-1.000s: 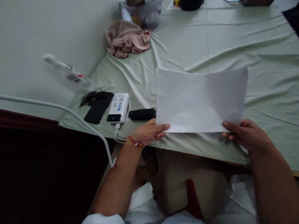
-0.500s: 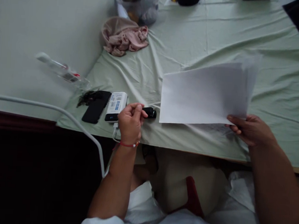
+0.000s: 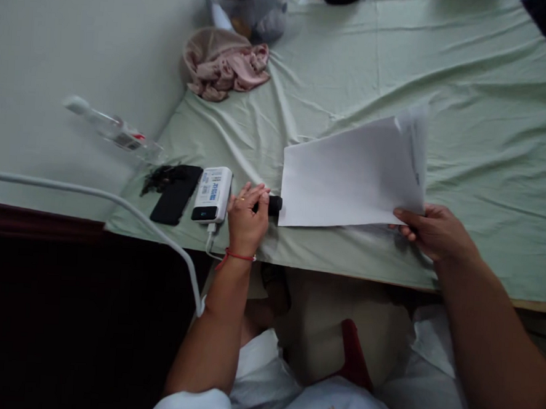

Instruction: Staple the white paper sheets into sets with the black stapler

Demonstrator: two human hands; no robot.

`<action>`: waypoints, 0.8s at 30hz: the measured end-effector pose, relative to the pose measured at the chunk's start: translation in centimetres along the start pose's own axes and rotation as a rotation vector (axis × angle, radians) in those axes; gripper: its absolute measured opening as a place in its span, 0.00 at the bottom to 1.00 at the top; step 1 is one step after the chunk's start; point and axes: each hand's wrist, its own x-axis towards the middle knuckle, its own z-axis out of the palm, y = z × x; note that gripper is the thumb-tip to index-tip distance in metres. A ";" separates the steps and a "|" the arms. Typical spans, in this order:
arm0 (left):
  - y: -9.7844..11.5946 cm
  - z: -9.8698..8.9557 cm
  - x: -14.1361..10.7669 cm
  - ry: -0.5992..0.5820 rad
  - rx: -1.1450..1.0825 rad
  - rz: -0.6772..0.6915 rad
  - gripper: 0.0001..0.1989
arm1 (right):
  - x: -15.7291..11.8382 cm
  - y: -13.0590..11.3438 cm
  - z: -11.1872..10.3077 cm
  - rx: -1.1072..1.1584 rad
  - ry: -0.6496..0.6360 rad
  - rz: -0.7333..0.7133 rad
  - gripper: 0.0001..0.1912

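Observation:
My left hand (image 3: 248, 218) is palm down on a small black stapler-like object (image 3: 275, 205), fingers together over it. The hand covers most of this object; only its rounded right end shows, against the left edge of the paper. In my right hand (image 3: 438, 232), a few white paper sheets (image 3: 348, 178) are gripped at their lower right corner, thumb on top. The sheets tilt above the green cloth, and their far right edges fan apart with some blur. Left of my left hand lies a white power bank (image 3: 212, 191) with a cable plugged in.
A black phone (image 3: 175, 195) and a dark bundle (image 3: 158, 178) lie left of the power bank. A clear bottle (image 3: 120, 132) leans near the wall. Pink cloth (image 3: 223, 66) and a plastic bag (image 3: 266, 13) sit farther back. A grey tube (image 3: 151, 225) curves beside my left arm.
My right hand has brought the sheets left, up to the black object. My left hand has gone from a pinch beside that object to lying over it, fingers extended.

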 end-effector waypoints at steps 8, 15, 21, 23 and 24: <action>-0.3 -0.4 -0.3 -0.053 0.003 0.055 0.15 | 0.4 0.1 0.4 0.004 0.055 0.012 0.18; -0.4 -0.1 -0.6 -0.107 0.100 0.109 0.16 | 0.7 0.0 0.4 0.003 0.086 0.023 0.16; -0.4 0.2 -0.6 -0.071 0.107 0.093 0.16 | 0.5 1.0 0.8 -0.080 0.098 -0.145 0.10; -1.0 0.2 -0.3 -0.021 0.093 0.069 0.17 | 0.6 1.4 0.7 -0.042 0.122 -0.229 0.12; -1.3 0.2 -0.1 0.014 0.087 0.060 0.17 | 0.7 1.5 0.4 -0.012 0.138 -0.260 0.14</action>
